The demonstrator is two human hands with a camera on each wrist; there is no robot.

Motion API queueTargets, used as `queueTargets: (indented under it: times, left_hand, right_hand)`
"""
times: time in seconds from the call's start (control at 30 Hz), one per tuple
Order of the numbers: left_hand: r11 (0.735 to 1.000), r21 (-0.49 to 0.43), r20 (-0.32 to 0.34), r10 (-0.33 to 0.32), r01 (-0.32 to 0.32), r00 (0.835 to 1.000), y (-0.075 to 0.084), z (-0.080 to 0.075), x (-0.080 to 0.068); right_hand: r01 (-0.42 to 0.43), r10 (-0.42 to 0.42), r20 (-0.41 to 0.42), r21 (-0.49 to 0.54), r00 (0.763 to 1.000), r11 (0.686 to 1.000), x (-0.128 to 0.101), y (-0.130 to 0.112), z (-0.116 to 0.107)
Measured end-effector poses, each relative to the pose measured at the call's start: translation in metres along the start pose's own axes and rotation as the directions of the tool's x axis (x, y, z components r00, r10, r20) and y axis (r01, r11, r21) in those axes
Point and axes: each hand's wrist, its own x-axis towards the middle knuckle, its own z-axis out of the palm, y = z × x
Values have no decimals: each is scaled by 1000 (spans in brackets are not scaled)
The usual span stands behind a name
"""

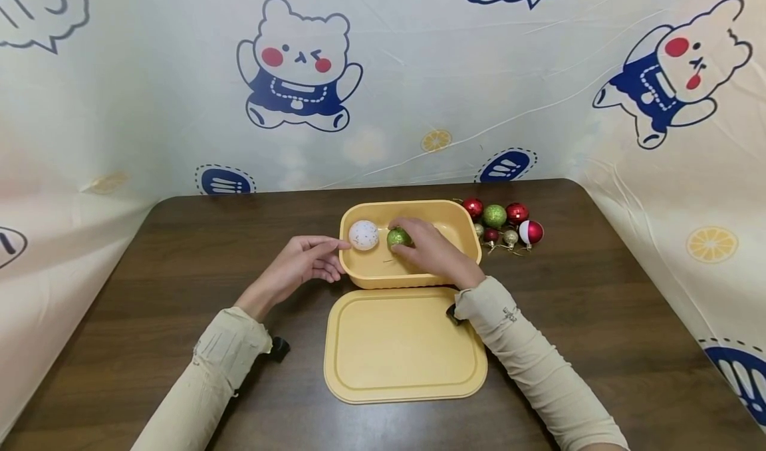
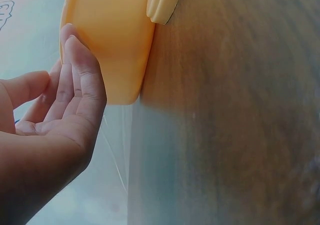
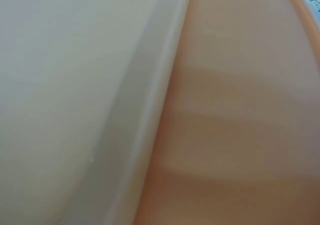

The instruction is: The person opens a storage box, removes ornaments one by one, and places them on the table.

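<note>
Inside the yellow plastic box [image 1: 419, 279], my right hand [image 1: 433, 248] holds a green glittery Christmas ball [image 1: 397, 239] between thumb and fingers, low over the floor of the box. Just left of it, a white speckled ball [image 1: 363, 235] sits in the box's left end. My left hand [image 1: 306, 259] is at the box's left wall, fingertips right at the rim and fingers loosely bent. In the left wrist view, those fingers [image 2: 85, 70] lie along the orange-looking box wall [image 2: 117, 50]. The right wrist view shows only blurred close surfaces, with the right hand out of sight.
A flat yellow lid [image 1: 407, 348] lies on the dark wooden table [image 1: 179, 291] in front of the box. Right of the box, several red, green, gold and red-and-white baubles [image 1: 517, 213] are clustered. A cartoon-printed cloth [image 1: 395, 72] hangs behind the table.
</note>
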Motion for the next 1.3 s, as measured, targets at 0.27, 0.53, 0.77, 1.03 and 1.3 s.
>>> queueTargets:
  times: [0.27,0.53,0.77,1.03,1.3]
  left_hand:
    - [1000,5,-4,-4,4,1000,-1,-1,0]
    - [1000,-3,-3,-5,5,1000,-3,-1,0]
    - [1000,-1,-4,-8,8,1000,-2,-1,-1]
    - [1000,6,0,-4,4,1000,-1,-2,-1]
    - [1000,12,4,-3,3,1000,1,-1,-1]
  right_hand:
    - [-16,16,14,18,1000,1000,0,0,2]
    - [-24,24,16,22,1000,999,0,1,2]
    - [-35,35,20,18,999,999,1,1,2]
    - [-53,53,-1,4,999,999,1,-1,0]
    - [-65,65,-40,-6,997,998,-4,-6,-9]
